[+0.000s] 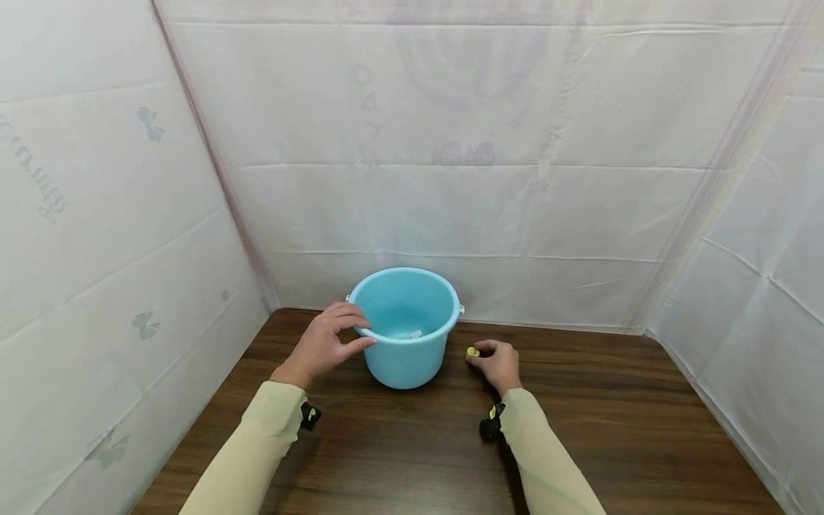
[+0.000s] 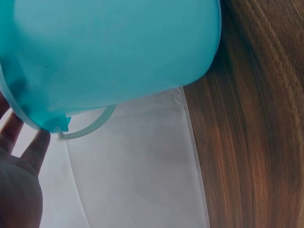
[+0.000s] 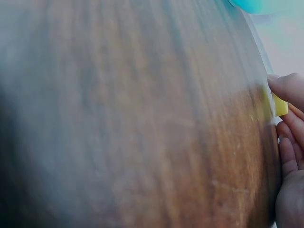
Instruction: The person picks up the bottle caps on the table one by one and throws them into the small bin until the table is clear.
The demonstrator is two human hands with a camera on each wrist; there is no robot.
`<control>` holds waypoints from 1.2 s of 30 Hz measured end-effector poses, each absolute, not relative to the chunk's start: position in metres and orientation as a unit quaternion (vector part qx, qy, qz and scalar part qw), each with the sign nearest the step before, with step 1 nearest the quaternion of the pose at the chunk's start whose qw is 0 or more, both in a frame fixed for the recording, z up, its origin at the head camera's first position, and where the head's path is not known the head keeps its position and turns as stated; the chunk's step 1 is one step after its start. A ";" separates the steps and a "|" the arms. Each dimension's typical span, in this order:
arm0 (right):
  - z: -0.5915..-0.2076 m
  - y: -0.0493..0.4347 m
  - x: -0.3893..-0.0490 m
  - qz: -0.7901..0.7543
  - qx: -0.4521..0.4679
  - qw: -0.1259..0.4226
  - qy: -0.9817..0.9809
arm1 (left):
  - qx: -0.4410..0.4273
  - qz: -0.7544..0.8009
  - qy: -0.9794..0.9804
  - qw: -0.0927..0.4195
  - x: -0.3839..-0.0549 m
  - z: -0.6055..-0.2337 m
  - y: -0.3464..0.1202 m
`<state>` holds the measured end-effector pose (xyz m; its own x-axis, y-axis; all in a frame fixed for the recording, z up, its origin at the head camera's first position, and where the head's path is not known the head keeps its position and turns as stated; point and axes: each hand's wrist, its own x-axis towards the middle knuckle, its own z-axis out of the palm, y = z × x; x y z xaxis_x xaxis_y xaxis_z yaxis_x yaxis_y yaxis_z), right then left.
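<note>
A light blue bucket [image 1: 412, 365] stands upright on the wooden table. My left hand [image 1: 327, 340] holds its rim on the left side, the fingers bent over the edge and the thumb near the front of the rim. In the left wrist view, fingertips [image 2: 40, 142] touch the rim beside the handle joint. To the right of the bucket, my right hand [image 1: 498, 365] pinches a small yellow piece [image 1: 473, 352] between thumb and fingers, low over the table. The right wrist view shows only part of this yellow piece [image 3: 280, 105]; its exact kind is unclear.
Something small and whitish [image 1: 415, 334] lies at the bottom inside the bucket. The bucket's pale handle [image 2: 97, 122] hangs on its far side. Whitish sheet walls [image 1: 450, 214] enclose the brown table [image 1: 399, 443] at the back and both sides.
</note>
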<state>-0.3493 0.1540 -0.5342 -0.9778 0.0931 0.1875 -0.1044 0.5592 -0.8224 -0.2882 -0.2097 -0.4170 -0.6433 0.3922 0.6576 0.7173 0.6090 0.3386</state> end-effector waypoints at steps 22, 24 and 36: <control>-0.526 0.163 -0.344 0.478 0.015 0.085 -0.874 | -0.315 -0.296 -0.864 0.260 -0.287 -0.414 -0.210; -0.526 0.165 -0.343 0.477 0.019 0.085 -0.875 | -0.315 -0.296 -0.863 0.261 -0.287 -0.414 -0.210; -0.526 0.175 -0.335 0.476 0.040 0.085 -0.874 | -0.309 -0.302 -0.867 0.250 -0.288 -0.415 -0.211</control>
<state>-0.3346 0.1746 -0.5262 -0.9823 0.0109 0.1868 -0.1510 0.5435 -0.8257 -0.2884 -0.2108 -0.4150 -0.6838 0.3848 0.6200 0.6866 0.6269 0.3682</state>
